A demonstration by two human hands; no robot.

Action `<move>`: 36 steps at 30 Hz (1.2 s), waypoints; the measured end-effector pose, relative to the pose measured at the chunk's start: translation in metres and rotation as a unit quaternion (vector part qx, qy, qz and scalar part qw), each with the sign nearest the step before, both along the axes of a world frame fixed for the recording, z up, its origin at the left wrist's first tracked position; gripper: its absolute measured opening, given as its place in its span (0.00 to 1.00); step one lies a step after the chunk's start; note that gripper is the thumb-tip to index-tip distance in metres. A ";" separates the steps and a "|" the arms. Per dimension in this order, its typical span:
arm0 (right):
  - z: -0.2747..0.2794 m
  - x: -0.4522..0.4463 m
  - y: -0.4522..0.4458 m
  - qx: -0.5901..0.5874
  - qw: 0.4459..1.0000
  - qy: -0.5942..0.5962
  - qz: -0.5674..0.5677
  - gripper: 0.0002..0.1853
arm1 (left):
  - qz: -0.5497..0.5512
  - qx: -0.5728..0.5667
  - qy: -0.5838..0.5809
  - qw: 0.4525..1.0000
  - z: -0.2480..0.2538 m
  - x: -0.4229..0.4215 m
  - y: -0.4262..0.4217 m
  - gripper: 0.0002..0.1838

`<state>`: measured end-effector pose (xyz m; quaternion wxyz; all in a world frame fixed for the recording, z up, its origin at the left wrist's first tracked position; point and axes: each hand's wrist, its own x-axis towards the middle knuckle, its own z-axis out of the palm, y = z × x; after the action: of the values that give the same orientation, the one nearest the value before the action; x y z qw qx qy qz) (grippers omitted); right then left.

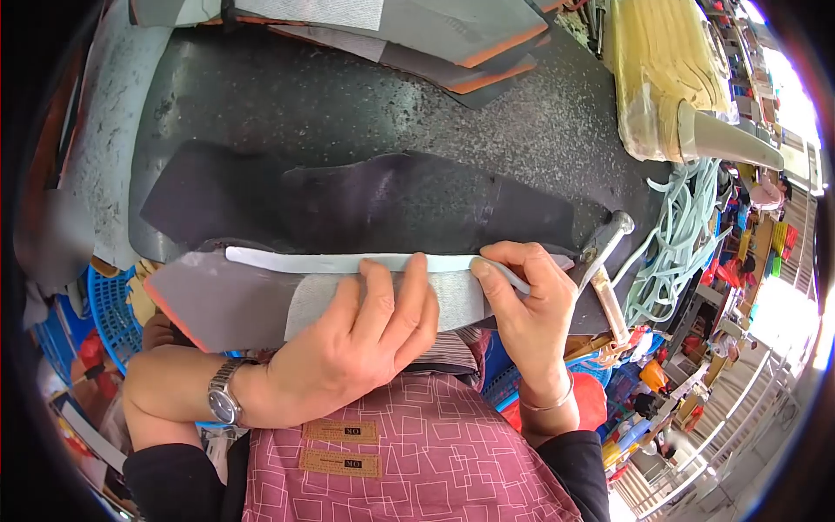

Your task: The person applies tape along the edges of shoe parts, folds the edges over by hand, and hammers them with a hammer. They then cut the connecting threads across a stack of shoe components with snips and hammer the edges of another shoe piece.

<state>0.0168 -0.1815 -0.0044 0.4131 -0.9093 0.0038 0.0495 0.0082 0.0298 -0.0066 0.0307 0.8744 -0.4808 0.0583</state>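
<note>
A pale blue strip lies along the edge between a dark sheet and a grey piece with an orange edge and a light fabric patch. My left hand has its fingers stretched out and apart, with fingertips resting on the middle of the strip. Further right, my right hand pinches the strip between thumb and bent index finger. A short end of it hangs down beside that thumb.
A hammer lies right of my right hand. Behind it hang several loose pale blue strips. Stacked grey pieces with orange edges sit at the far side. A plastic-wrapped yellowish container stands far right, a blue basket lower left.
</note>
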 end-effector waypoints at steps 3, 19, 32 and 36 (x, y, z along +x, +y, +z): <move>0.003 -0.001 -0.005 0.053 0.998 0.018 0.007 0.07 | 0.028 0.035 0.025 0.999 0.006 -0.002 -0.007 0.15; 0.000 -0.002 -0.021 0.031 0.995 -0.076 -0.048 0.08 | -0.025 0.042 -0.006 0.999 -0.002 0.005 -0.041 0.19; -0.017 -0.002 -0.032 0.086 0.988 -0.096 -0.085 0.08 | 0.012 0.008 0.010 1.000 -0.014 0.003 -0.057 0.20; -0.014 0.000 -0.028 0.072 0.987 -0.085 -0.115 0.09 | 0.014 0.018 0.003 1.000 -0.013 0.002 -0.058 0.19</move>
<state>0.0165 -0.2093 -0.0188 0.4793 -0.8716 0.0692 -0.0759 0.0104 -0.0286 -0.0192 0.0153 0.8817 -0.4691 0.0476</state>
